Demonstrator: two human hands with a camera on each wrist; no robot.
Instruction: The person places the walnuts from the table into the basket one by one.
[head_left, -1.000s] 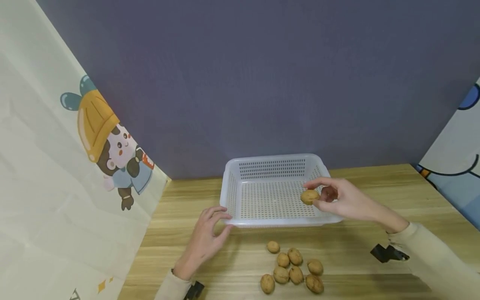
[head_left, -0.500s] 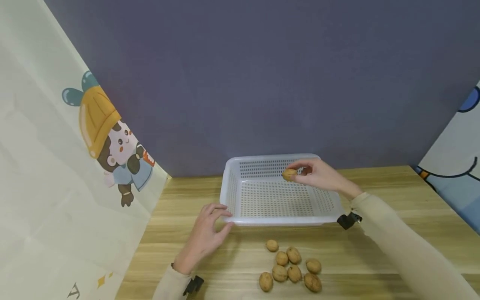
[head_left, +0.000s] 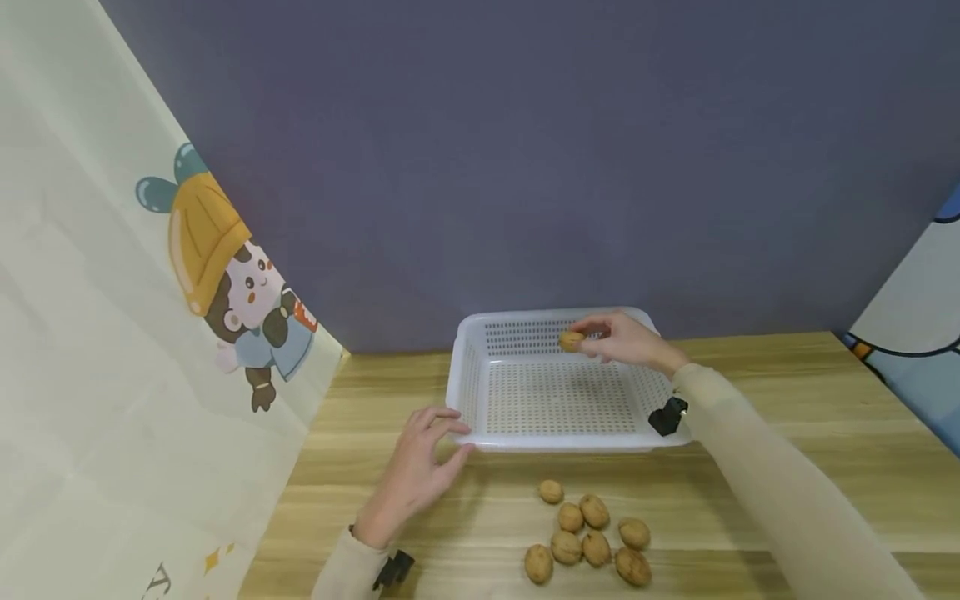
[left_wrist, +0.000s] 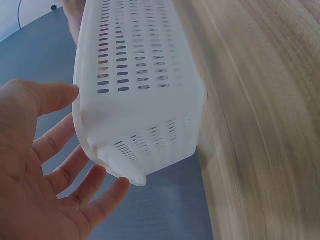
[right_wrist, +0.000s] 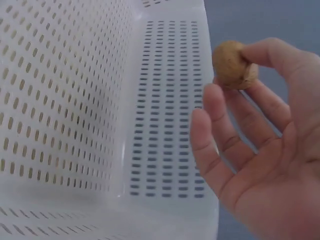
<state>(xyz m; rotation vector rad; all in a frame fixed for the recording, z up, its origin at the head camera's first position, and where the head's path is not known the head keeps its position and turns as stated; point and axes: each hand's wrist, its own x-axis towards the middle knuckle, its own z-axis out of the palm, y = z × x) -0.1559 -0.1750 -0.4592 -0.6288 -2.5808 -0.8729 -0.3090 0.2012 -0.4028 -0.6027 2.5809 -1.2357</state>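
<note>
My right hand (head_left: pixel 618 340) pinches a walnut (head_left: pixel 572 341) between thumb and fingers, over the back part of a white perforated plastic basket (head_left: pixel 577 443). In the right wrist view the walnut (right_wrist: pixel 231 65) sits at the thumb tip, and the other fingers are loosely bent. At the basket's front left corner is my left hand (head_left: pixel 416 467), its relaxed fingers touching the rim. The left wrist view has the thumb (left_wrist: pixel 60 96) and spread fingers along the basket's edge (left_wrist: pixel 81 122). Several more walnuts (head_left: pixel 566 547) lie on the table before the basket.
The wood-grain table (head_left: pixel 757 433) ends at a dark blue-grey panel (head_left: pixel 525 167) just behind the basket. A pale sheet with a cartoon figure (head_left: pixel 251 287) stands at the left. Another printed sheet (head_left: pixel 915 333) is at the right.
My right hand has carried its walnut left and toward the basket's back wall, slowing over the last half second. The left hand stays at the basket's corner.
</note>
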